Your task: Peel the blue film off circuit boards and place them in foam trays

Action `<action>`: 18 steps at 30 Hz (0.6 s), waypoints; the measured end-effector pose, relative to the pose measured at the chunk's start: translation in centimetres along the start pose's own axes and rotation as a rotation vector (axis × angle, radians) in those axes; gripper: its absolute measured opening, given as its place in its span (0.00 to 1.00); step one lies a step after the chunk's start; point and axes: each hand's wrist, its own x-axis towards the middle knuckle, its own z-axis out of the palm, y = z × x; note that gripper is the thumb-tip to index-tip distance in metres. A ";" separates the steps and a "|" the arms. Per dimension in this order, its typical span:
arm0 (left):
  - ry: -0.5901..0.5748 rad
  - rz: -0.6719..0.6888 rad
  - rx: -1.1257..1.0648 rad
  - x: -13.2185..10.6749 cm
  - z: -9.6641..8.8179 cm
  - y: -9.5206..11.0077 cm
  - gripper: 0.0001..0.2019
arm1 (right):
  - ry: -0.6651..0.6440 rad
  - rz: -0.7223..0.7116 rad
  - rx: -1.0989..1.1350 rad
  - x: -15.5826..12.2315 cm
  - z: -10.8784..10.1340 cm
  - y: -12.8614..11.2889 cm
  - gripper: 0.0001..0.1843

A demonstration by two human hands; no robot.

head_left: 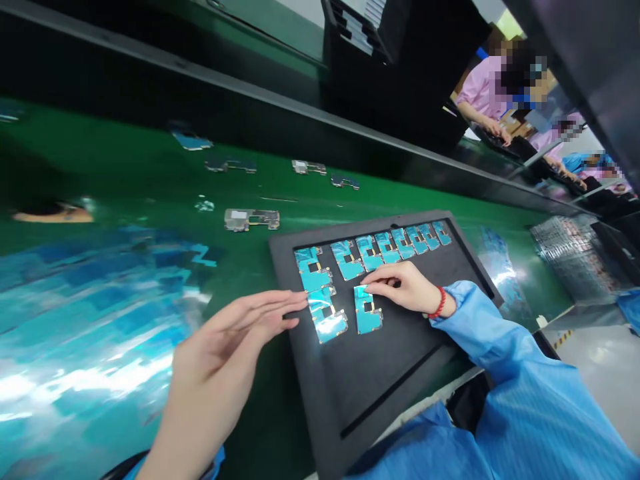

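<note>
A black foam tray lies on the green bench in front of me, with a row of blue-filmed circuit boards along its far side. My right hand pinches the upper edge of one circuit board in the second row, thumb and forefinger together. To its left another circuit board lies flat in the tray. My left hand reaches in over the tray's left edge, fingers stretched out, the tips at that left board's edge; nothing shows in its grasp.
Bare circuit boards lie behind the tray on the green bench. Shiny blue film pieces cover the bench at left. A black shelf rail runs along the back. Stacked parts stand at right; people in pink work beyond.
</note>
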 end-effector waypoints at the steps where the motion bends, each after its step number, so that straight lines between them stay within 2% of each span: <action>1: 0.001 0.010 0.019 0.0 0.0 0.0 0.09 | 0.039 -0.065 -0.060 0.0 0.5 -0.1 0.19; 3: 0.007 0.020 0.022 0.1 -0.2 0.0 0.07 | 0.062 -0.199 -0.168 -0.4 0.9 -0.6 0.20; 5: 0.005 0.028 0.007 0.2 -0.2 -0.1 0.08 | -0.009 -0.284 -0.264 -1.2 0.9 -1.1 0.25; 7: -0.009 0.032 0.020 0.3 -0.3 -0.2 0.09 | -0.078 -0.295 -0.353 -1.9 0.9 -1.3 0.28; 10: -0.017 0.043 0.051 0.6 -0.2 0.0 0.10 | -0.086 -0.298 -0.418 -2.3 0.9 -1.4 0.22; 12: -0.017 0.052 0.046 0.7 -0.2 0.2 0.11 | -0.127 -0.329 -0.425 -1.8 0.5 -1.6 0.24; 14: -0.019 0.064 0.041 0.9 -0.1 0.3 0.11 | -0.183 -0.349 -0.402 -0.1 -0.8 -1.6 0.26; 15: -0.023 0.070 0.041 0.9 -0.1 0.4 0.11 | -0.170 -0.329 -0.407 1.3 -1.7 -1.4 0.24; 16: -0.024 0.076 0.042 1.0 -0.1 0.4 0.10 | -0.123 -0.285 -0.433 3.1 -2.7 -1.1 0.20; 18: -0.023 0.091 0.041 1.0 -0.1 0.3 0.10 | 0.051 -0.153 -0.549 7.7 -4.9 0.2 0.10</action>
